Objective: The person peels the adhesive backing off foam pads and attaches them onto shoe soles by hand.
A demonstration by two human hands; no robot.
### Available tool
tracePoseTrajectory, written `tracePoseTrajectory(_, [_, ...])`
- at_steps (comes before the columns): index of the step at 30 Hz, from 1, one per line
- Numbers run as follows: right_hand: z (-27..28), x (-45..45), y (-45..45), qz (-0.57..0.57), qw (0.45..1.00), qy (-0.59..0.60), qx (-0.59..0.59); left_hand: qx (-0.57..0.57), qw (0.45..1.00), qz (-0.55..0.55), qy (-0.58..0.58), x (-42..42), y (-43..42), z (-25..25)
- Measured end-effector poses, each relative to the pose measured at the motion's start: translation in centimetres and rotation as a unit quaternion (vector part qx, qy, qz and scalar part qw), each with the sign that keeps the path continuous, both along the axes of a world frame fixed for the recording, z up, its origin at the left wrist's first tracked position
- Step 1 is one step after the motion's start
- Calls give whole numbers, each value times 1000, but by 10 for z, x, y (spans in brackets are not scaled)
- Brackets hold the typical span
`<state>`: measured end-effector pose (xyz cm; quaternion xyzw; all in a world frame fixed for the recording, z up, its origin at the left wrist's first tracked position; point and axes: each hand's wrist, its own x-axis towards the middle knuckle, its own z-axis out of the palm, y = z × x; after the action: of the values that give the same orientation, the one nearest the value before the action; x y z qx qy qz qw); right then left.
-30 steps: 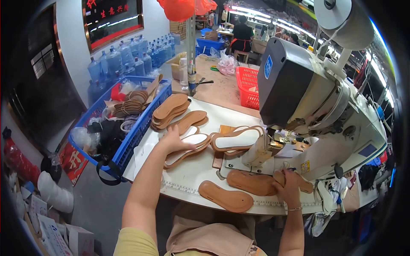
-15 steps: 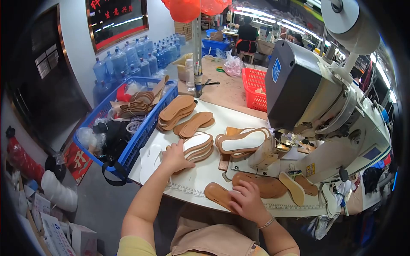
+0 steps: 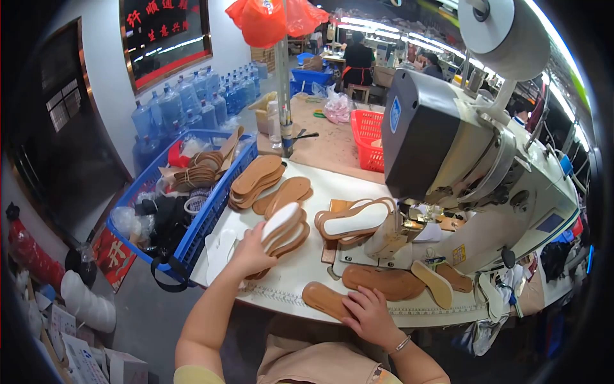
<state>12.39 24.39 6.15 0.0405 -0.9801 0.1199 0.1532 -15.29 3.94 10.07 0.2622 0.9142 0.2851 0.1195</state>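
My left hand (image 3: 253,253) is closed around the near end of a stack of shoe insoles (image 3: 288,232) with white tops and brown edges. The stack is tilted, its far end raised above the white table. Near the table's front edge, my right hand (image 3: 373,318) has its fingers curled over the right end of a brown insole (image 3: 324,299). Beyond the left hand lie two piles of brown insoles (image 3: 257,174) (image 3: 291,192). Another white-topped stack (image 3: 355,219) sits beside the sewing machine (image 3: 441,141).
A blue basket (image 3: 208,214) of scraps and bundled brown pieces stands left of the white table (image 3: 307,256). More brown pieces (image 3: 387,281) and a yellowish insole (image 3: 433,285) lie below the machine. A red basket (image 3: 368,137) stands behind. A person (image 3: 357,61) sits farther back.
My left hand has closed on the white-topped stack and tipped its far end upward. My right hand stays at the brown insole, its fingers slightly lower. The whole view has shifted a little.
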Motion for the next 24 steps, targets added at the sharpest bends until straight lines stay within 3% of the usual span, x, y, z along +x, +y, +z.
tracePoseTrajectory(2, [-6, 9, 3, -11, 1000, -3, -5, 148, 987, -17, -63, -11, -16, 8])
tracePoseTrajectory(4, [-8, 12, 1, -18, 1000, 7, -4, 353, 923, -36, -151, -26, -4, 17])
tracePoseTrajectory(6, [-5, 13, -2, -17, 1000, 5, 22, 373, 924, -8, -81, -47, 35, 30])
tracePoseTrajectory(7, [-7, 12, -3, -21, 998, 15, 50, 375, 925, -53, -22, -61, 61, 36])
tracePoseTrajectory(8, [-10, 12, -4, -25, 996, 25, 77, 306, 946, -72, 79, -69, 88, 46])
tracePoseTrajectory(10, [-9, 11, -5, -35, 996, 31, 73, 233, 969, -41, 70, -95, 150, 22])
tracePoseTrajectory(11, [-8, 11, -5, -39, 997, 32, 59, 238, 955, -102, 147, -108, 179, 8])
tracePoseTrajectory(12, [-7, 11, -5, -42, 997, 26, 61, 109, 986, -86, 89, -101, 199, 17])
tracePoseTrajectory(14, [-11, 10, -4, -42, 997, 25, 52, 37, 988, -90, 122, -97, 238, -10])
tracePoseTrajectory(15, [-10, 10, -5, -43, 998, 18, 37, -58, 982, -114, 137, -82, 239, 1])
tracePoseTrajectory(17, [-9, 10, -4, -49, 998, 17, 34, -50, 972, -169, 152, -91, 252, -15])
tracePoseTrajectory(20, [-8, 10, -4, -39, 999, 16, 28, 218, 971, -88, -39, -116, 236, -26])
tracePoseTrajectory(21, [-8, 9, -5, -45, 998, 19, 37, 161, 977, -23, 135, -120, 219, -37])
tracePoseTrajectory(23, [-9, 8, -5, -49, 997, 24, 52, -112, 971, 73, 200, -92, 168, -6])
tracePoseTrajectory(24, [-11, 9, -6, -45, 998, 19, 47, -107, 974, 113, 167, -98, 153, -26])
